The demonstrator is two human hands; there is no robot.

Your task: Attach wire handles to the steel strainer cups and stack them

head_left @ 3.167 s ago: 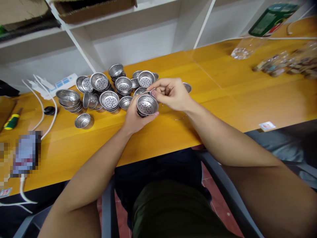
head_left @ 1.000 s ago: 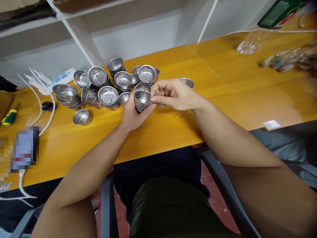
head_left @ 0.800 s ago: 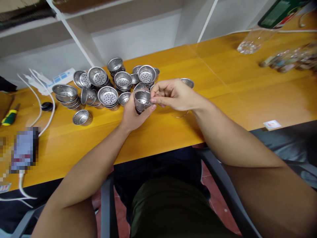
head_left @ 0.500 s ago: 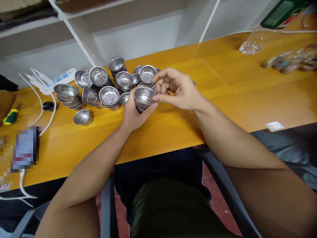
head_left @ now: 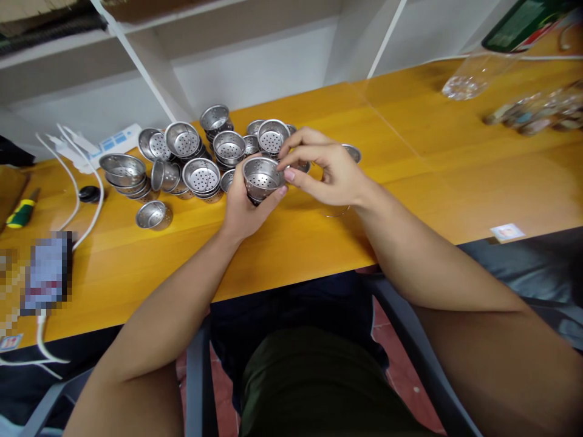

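My left hand (head_left: pixel 243 209) grips a small stack of perforated steel strainer cups (head_left: pixel 260 177) from below, just above the orange table (head_left: pixel 410 176). My right hand (head_left: pixel 325 170) sits to the right of the stack. Its thumb and fingers pinch at the top cup's rim, and what they hold there is too small to name. Behind both hands lies a heap of the same steel cups (head_left: pixel 200 155), several of them nested. One more cup (head_left: pixel 351 152) shows past my right knuckles.
White cables (head_left: pixel 73 176) and a power strip (head_left: pixel 112 142) lie at the left, with a screwdriver (head_left: pixel 20 212) and a black cap (head_left: pixel 87 194). A clear plastic bottle (head_left: pixel 483 64) lies at the far right. White shelving stands behind the table.
The right hand lifted and spread its fingers above the stack, then came down again and pinched at the top cup's rim. The left hand kept the stack in place.
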